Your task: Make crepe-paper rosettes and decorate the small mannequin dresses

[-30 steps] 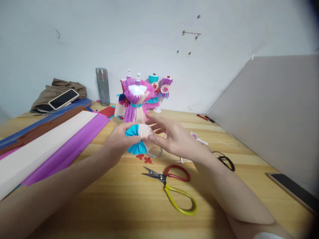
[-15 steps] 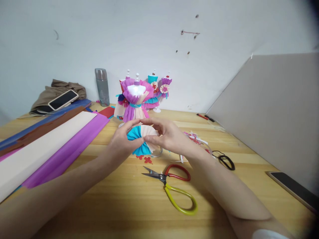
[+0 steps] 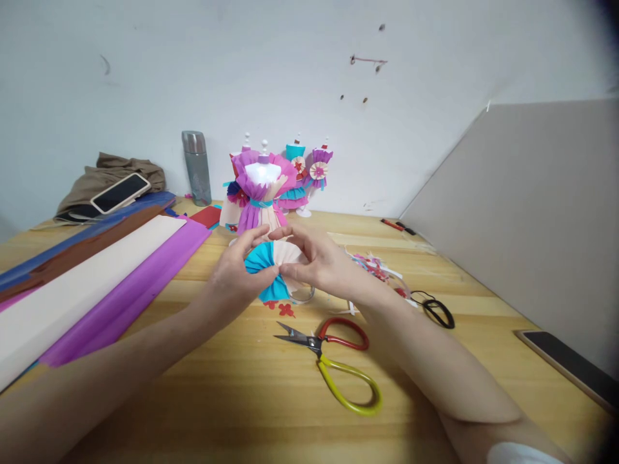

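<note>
Between my hands is a round pleated paper rosette (image 3: pixel 262 258), one half turquoise and the other pale cream. My left hand (image 3: pixel 239 267) pinches its turquoise side, with the thumb pressed near the centre. On the cream side my right hand (image 3: pixel 316 261) grips it, thumb also at the centre and fingers curled over the top. Red paper flowers (image 3: pixel 286 310) lie on the table just below the rosette. Closer to me are scissors (image 3: pixel 316 345) with one red and one yellow handle, blades apart. Behind my hands stands a small mannequin (image 3: pixel 264 177) in a purple, pink and cream paper dress.
More dressed mini mannequins (image 3: pixel 319 169) stand by the wall. Long coloured paper sheets (image 3: pixel 120 296) cover the left side, near a phone (image 3: pixel 120 193), a cloth (image 3: pixel 116 169) and a flask (image 3: pixel 196 169). Right: paper scraps (image 3: pixel 374 265), a black cord (image 3: pixel 438 312), another phone (image 3: pixel 570 364).
Both hands keep hold of the rosette in nearly the same place. My left fingertips have drawn slightly apart from the right ones at the top. The view has shifted a little.
</note>
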A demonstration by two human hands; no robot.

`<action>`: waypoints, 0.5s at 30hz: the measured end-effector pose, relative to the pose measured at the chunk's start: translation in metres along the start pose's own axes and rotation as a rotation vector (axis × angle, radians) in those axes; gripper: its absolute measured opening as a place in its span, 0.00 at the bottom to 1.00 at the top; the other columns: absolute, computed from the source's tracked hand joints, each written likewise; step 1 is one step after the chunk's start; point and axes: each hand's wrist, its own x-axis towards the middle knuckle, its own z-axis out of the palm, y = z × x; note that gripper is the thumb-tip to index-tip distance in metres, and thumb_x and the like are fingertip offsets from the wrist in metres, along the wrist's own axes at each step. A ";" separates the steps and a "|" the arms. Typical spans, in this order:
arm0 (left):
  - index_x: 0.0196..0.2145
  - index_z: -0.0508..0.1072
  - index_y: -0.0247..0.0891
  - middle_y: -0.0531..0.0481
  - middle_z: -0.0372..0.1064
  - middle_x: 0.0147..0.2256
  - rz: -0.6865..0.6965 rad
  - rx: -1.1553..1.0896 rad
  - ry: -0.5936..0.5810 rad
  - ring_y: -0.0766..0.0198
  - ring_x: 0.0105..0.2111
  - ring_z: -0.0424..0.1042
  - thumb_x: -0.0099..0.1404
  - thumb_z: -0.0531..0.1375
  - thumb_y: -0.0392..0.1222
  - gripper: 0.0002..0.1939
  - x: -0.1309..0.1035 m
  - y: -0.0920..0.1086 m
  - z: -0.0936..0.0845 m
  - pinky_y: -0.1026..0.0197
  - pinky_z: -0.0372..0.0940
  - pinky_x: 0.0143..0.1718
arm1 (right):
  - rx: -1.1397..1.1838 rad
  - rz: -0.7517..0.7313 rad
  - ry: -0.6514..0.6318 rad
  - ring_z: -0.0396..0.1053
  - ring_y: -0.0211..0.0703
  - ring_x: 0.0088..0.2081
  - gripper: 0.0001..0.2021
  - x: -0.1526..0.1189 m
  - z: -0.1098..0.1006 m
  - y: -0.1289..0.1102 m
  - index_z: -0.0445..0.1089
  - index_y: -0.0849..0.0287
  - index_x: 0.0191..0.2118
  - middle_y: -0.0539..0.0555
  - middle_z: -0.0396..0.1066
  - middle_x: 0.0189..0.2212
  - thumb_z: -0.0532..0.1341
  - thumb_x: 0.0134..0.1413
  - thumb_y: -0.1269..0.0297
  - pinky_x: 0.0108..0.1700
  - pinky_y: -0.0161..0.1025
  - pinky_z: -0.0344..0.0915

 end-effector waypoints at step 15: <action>0.59 0.65 0.39 0.43 0.72 0.53 -0.273 -0.555 -0.375 0.43 0.53 0.69 0.50 0.68 0.45 0.39 -0.004 0.005 -0.005 0.55 0.70 0.42 | 0.047 0.101 -0.109 0.56 0.30 0.24 0.19 -0.007 -0.002 -0.021 0.66 0.59 0.44 0.47 0.65 0.33 0.58 0.43 0.75 0.25 0.30 0.55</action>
